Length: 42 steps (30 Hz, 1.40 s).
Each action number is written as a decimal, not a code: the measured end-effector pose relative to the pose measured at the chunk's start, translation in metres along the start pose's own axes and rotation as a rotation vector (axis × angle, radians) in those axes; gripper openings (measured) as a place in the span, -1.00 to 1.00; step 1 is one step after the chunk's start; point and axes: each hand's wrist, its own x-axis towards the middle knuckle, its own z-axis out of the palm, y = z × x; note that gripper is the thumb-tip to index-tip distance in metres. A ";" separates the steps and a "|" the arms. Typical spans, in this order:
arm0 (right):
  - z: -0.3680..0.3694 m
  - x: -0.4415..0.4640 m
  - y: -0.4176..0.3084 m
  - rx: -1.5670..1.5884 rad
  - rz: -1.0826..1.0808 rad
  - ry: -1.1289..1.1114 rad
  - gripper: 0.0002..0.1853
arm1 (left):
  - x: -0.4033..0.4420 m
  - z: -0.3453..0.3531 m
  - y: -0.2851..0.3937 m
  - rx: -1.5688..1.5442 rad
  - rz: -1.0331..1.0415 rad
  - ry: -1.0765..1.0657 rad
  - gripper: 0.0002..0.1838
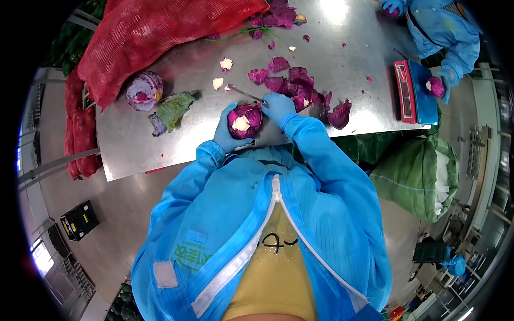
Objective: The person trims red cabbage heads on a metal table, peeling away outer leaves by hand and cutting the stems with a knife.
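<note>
My left hand (227,130), in a blue glove, is wrapped round the left side of a red cabbage (251,114) near the table's front edge. The cabbage's pale cut stem faces up. My right hand (278,108), gloved too, grips a knife (247,94) whose thin blade points left, above the far side of the cabbage. Just beyond my right hand lies a pile of loose purple leaves (294,83). Pale cut stem pieces (218,83) lie on the metal past the cabbage.
A big red mesh sack (155,40) covers the table's far left. Near it are a whole cabbage (144,91) and a green outer leaf (175,111). A red and blue box-like device (417,91) stands right, where a co-worker's gloved hand (447,77) holds a cabbage. A green sack (420,174) stands below.
</note>
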 end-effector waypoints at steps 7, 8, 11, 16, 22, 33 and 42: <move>0.036 -0.022 0.011 0.176 0.272 0.253 -0.75 | -0.001 0.000 -0.004 -0.033 0.002 0.085 0.22; 0.043 -0.033 0.014 0.228 0.341 0.346 -0.74 | -0.003 0.000 -0.006 -0.032 -0.004 0.088 0.22; 0.036 -0.061 0.035 0.421 0.495 0.387 -0.68 | -0.003 -0.003 -0.004 0.202 0.061 0.240 0.17; -0.002 -0.069 0.013 0.837 0.569 0.739 -0.54 | 0.001 -0.009 0.002 0.251 0.026 0.213 0.14; -0.004 -0.036 -0.017 0.606 -0.172 0.198 -0.46 | 0.001 -0.014 -0.011 0.264 0.029 0.177 0.17; -0.012 -0.008 -0.028 0.361 -0.115 -0.222 -0.55 | -0.009 -0.013 -0.005 -0.070 -0.007 0.226 0.13; 0.003 -0.017 -0.026 0.530 -0.214 0.041 -0.48 | -0.005 -0.016 -0.001 -0.238 -0.072 0.150 0.10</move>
